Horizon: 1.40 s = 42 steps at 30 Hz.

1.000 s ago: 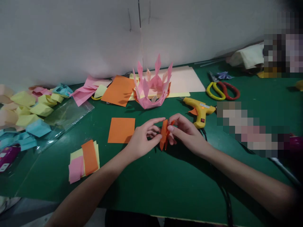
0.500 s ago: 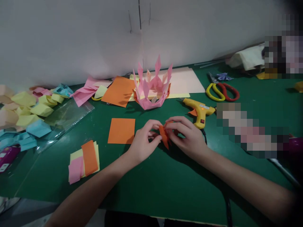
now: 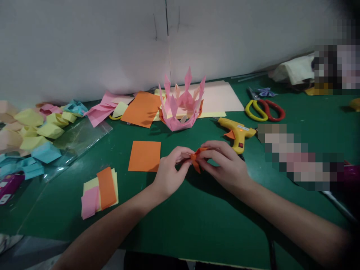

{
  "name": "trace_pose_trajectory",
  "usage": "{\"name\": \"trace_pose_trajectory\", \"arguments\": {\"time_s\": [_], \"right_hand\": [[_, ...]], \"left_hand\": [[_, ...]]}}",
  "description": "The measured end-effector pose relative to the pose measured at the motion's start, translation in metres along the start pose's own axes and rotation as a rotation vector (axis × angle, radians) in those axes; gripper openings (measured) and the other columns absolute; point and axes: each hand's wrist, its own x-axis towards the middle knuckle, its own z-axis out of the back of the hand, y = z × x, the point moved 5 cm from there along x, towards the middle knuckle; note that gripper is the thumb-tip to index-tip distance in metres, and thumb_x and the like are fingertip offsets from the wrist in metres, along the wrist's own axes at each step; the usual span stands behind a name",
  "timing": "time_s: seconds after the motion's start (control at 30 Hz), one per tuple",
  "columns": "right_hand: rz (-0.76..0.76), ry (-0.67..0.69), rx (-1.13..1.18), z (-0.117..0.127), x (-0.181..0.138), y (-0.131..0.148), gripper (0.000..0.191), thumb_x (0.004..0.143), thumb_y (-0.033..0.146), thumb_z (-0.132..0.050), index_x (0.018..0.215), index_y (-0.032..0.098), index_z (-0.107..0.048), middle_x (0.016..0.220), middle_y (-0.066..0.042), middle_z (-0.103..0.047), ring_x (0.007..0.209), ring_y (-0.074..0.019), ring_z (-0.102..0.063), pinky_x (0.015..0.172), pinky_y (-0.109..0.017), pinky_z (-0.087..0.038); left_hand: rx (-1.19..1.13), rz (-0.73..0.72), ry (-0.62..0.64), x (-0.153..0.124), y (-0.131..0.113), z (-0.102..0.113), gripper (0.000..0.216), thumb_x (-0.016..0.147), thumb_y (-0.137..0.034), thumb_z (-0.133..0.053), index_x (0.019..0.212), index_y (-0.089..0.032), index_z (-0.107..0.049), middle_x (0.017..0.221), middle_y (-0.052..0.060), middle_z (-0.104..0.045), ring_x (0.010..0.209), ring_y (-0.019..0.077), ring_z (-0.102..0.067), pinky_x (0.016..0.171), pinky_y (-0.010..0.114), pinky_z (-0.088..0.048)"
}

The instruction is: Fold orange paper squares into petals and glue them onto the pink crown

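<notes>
Between my two hands is a small folded piece of orange paper [image 3: 196, 161], with pointed flaps spreading from its middle. My left hand [image 3: 173, 167] pinches its left side between thumb and fingertips. On the other side, my right hand [image 3: 225, 161] grips it with bent fingers, which hide part of the folds. A flat square of orange paper [image 3: 144, 156] lies just left of my left hand. Beyond my hands stands a pink folded-paper crown [image 3: 181, 122] with tall points and some orange pieces on its sides. The yellow glue gun [image 3: 239, 133] rests by my right hand.
Scissors [image 3: 264, 109] with yellow and red handles lie at the back right. Small paper pieces [image 3: 107, 187] are stacked at the left front. Yellow, pink and blue folded papers [image 3: 36, 127] crowd the far left near a clear plastic bag [image 3: 81, 144]. Pale sheets [image 3: 222, 95] lie behind the crown.
The orange folded piece has turned between my fingers, and more of its flaps now show. My fingertips have shifted on it; the things on the table stay where they were.
</notes>
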Motion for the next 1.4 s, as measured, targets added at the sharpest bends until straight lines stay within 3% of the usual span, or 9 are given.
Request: {"name": "trace_pose_trajectory", "arguments": {"time_s": [0.27,0.43,0.6,0.77,0.9,1.07,1.3,1.4], "right_hand": [[-0.025,0.059,0.08,-0.004,-0.002,-0.003,0.016,0.087,0.013,-0.051,0.095,0.024,-0.059,0.104,-0.008,-0.053,0.08,-0.0146,-0.062,0.069,-0.029,-0.056],[-0.096,0.132,0.032,-0.006,-0.002,-0.006,0.011,0.087,0.018,-0.051,0.091,0.025,-0.059,0.089,-0.006,-0.052,0.074,-0.0162,-0.057,0.063,-0.031,-0.052],[-0.054,0.17,0.001,-0.008,-0.003,-0.005,0.018,0.089,0.015,-0.043,0.095,0.024,-0.057,0.088,-0.006,-0.05,0.072,-0.0152,-0.054,0.059,-0.028,-0.05],[-0.013,0.173,0.004,-0.008,-0.001,-0.002,0.016,0.089,0.014,-0.044,0.096,0.025,-0.054,0.09,-0.006,-0.05,0.079,-0.0162,-0.056,0.066,-0.029,-0.053],[-0.022,0.178,0.006,-0.009,0.0,-0.002,0.013,0.09,0.016,-0.047,0.099,0.024,-0.052,0.092,-0.007,-0.051,0.083,-0.017,-0.057,0.07,-0.03,-0.053],[-0.062,0.257,-0.023,-0.014,-0.003,-0.006,0.01,0.091,0.024,-0.046,0.091,0.022,-0.056,0.086,-0.006,-0.053,0.075,-0.0168,-0.058,0.061,-0.029,-0.052],[-0.069,0.169,-0.049,-0.009,-0.003,-0.004,0.012,0.09,0.022,-0.049,0.09,0.023,-0.06,0.079,-0.004,-0.057,0.069,-0.0143,-0.06,0.059,-0.025,-0.052],[-0.041,0.125,-0.025,-0.007,-0.002,0.0,0.012,0.089,0.017,-0.05,0.088,0.023,-0.06,0.08,-0.004,-0.058,0.071,-0.0138,-0.061,0.061,-0.025,-0.053]], "left_hand": [[0.253,-0.128,0.021,-0.004,-0.007,0.002,0.02,0.087,-0.012,-0.048,0.102,-0.021,-0.057,0.101,0.003,-0.07,0.091,0.0145,-0.068,0.083,0.027,-0.054],[0.439,-0.213,0.068,-0.003,-0.01,0.003,0.021,0.089,-0.015,-0.044,0.102,-0.022,-0.06,0.099,0.004,-0.07,0.088,0.0168,-0.067,0.08,0.03,-0.054],[0.345,-0.187,0.047,0.0,-0.008,0.003,0.019,0.088,-0.013,-0.047,0.099,-0.022,-0.059,0.097,0.002,-0.069,0.085,0.014,-0.067,0.078,0.026,-0.054],[0.239,-0.136,0.039,0.001,-0.005,0.004,0.022,0.085,-0.01,-0.05,0.102,-0.022,-0.057,0.097,0.002,-0.069,0.089,0.0137,-0.068,0.081,0.026,-0.054],[0.29,-0.151,0.047,0.001,-0.005,0.005,0.026,0.086,-0.01,-0.047,0.107,-0.022,-0.055,0.1,0.003,-0.069,0.092,0.0148,-0.068,0.082,0.027,-0.055],[0.375,-0.168,0.089,0.001,-0.006,0.003,0.03,0.089,-0.012,-0.043,0.114,-0.024,-0.054,0.109,0.004,-0.067,0.097,0.017,-0.066,0.086,0.031,-0.053],[0.207,-0.001,0.017,0.003,-0.004,0.007,0.035,0.085,-0.013,-0.052,0.118,-0.025,-0.052,0.091,0.001,-0.07,0.091,0.0166,-0.068,0.081,0.028,-0.054],[0.13,0.079,-0.027,0.003,-0.003,0.008,0.032,0.083,-0.014,-0.055,0.113,-0.023,-0.055,0.094,0.002,-0.07,0.092,0.018,-0.068,0.086,0.031,-0.052]]}}
